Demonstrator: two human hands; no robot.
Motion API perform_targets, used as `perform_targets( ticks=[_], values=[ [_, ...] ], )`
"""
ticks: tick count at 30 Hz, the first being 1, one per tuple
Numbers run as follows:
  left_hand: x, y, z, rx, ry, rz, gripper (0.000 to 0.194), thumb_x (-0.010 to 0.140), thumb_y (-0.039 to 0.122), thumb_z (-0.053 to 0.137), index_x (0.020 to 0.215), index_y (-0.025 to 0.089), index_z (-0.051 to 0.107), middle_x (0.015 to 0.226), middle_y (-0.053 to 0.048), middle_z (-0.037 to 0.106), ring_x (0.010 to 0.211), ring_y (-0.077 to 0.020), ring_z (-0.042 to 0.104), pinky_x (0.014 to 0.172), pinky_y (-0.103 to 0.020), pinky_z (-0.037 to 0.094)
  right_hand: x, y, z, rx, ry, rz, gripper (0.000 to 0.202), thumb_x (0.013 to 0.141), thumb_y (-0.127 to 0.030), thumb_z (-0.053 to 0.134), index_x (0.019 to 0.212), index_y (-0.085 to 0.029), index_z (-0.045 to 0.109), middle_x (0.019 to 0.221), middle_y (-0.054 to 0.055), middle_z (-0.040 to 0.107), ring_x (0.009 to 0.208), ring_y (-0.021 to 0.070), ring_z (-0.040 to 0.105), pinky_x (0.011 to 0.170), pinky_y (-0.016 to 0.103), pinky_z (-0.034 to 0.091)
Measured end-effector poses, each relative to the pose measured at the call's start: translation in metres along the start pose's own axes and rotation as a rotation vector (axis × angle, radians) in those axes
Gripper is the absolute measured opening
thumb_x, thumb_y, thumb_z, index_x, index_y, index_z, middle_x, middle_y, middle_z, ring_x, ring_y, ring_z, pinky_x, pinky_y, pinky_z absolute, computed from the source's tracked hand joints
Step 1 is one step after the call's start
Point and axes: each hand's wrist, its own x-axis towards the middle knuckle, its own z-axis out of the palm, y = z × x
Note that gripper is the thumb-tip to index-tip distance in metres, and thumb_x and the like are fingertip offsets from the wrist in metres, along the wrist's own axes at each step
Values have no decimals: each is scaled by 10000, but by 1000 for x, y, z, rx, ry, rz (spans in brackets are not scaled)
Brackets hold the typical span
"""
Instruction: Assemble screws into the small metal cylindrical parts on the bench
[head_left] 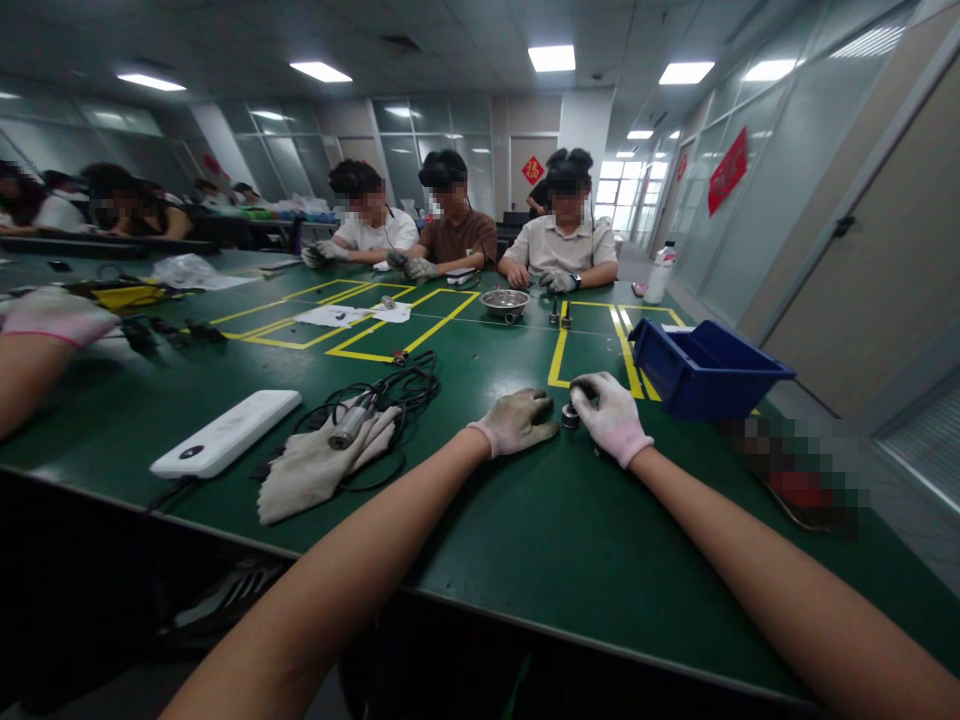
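Note:
My right hand, in a pale glove with a pink cuff, curls its thumb and fingers around the top of a small dark metal cylindrical part. That part is at the green tabletop, and the fingers partly cover it. To its left, my left hand, in a stained glove of the same sort, lies low over the table with its fingers stretched toward the part. Nothing shows in the left hand's grasp, and a narrow gap separates its fingertips from the part.
A blue bin stands right of my hands. Beyond are a metal bowl and two upright metal parts. Left lie a white power bank, spare gloves and a cabled metal cylinder. Several people sit across the table.

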Motion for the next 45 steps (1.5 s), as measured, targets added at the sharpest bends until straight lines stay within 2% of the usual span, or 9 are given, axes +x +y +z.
perform_targets(
  ticks=[9,17,24,26,29,31,36,42,45],
  values=[
    [1,0,-1,65,-77,-20,498,870,525,392,1215,194,532,1201,-102,553,1084,-244,539,905,-351,439,0,8,4,-11,-26,-35,170,826,-274,502,912,-188,620,909,54,605,834,177,580,767,293,466],
    [0,3,-4,51,-103,-44,479,868,518,407,1206,207,540,1216,-96,548,1096,-247,534,922,-358,429,-6,9,11,4,-3,11,221,845,-324,472,952,-178,599,921,65,614,831,179,579,783,305,460],
    [0,2,-4,54,-82,-16,509,873,521,390,1221,177,533,1219,-110,550,1105,-248,529,928,-355,429,-6,2,6,-11,-31,56,295,871,-392,440,1002,-177,593,964,63,613,864,161,581,801,278,452],
    [0,2,-4,56,-85,-18,517,873,520,390,1230,172,530,1225,-113,549,1124,-252,519,938,-357,424,-6,2,5,-64,-111,78,326,848,-430,474,1019,-179,593,982,65,610,876,166,581,804,278,448],
    [0,3,-4,49,-95,-32,515,871,509,400,1252,182,517,1242,-110,544,1140,-252,510,947,-357,419,-6,4,7,-173,-318,91,354,799,-471,535,1003,-192,612,980,65,608,881,178,581,799,279,440],
    [0,3,-4,40,-94,-29,507,874,500,400,1257,189,513,1245,-107,543,1136,-249,514,944,-358,421,-7,6,8,-218,-390,87,356,804,-479,527,1009,-201,615,991,64,604,900,179,576,802,273,430],
    [0,2,-2,33,-71,-15,508,878,502,391,1253,184,516,1206,-111,565,1108,-245,532,927,-359,429,-7,7,11,-286,-409,106,387,828,-511,480,1051,-216,592,1018,65,584,920,181,561,796,269,415],
    [0,1,-2,55,-89,-34,531,868,524,395,1255,181,515,1234,-112,548,1157,-254,500,953,-358,412,-5,6,13,-534,-402,291,507,821,-600,416,1057,-179,570,1080,131,540,994,265,516,810,371,385],
    [0,1,-3,65,-103,-47,540,867,524,392,1267,180,507,1264,-113,528,1171,-257,488,962,-362,403,-4,6,13,-571,-437,327,569,809,-643,388,1095,-182,559,1109,141,532,1030,293,495,831,409,365]
  ],
)
